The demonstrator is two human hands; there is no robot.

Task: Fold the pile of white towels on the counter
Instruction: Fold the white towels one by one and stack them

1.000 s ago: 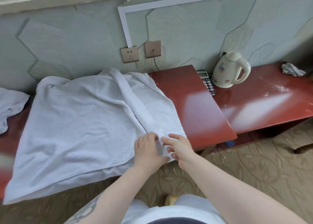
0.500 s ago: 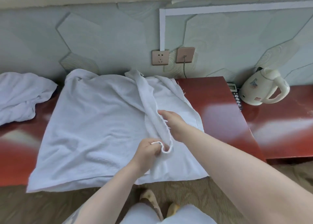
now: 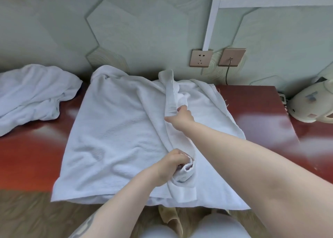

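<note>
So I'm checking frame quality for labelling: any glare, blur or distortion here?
Head view: pale glare patches on the red counter; the kettle at the right edge is smeared; wide-angle bending enlarges the near forearms; the towel and both hands, left hand and right hand, read reasonably clearly.

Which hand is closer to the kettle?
The right hand. It reaches far out over the spread towel, with the kettle off to its right. The left hand grips the towel's edge closer to the person's body, farther from it.
</note>
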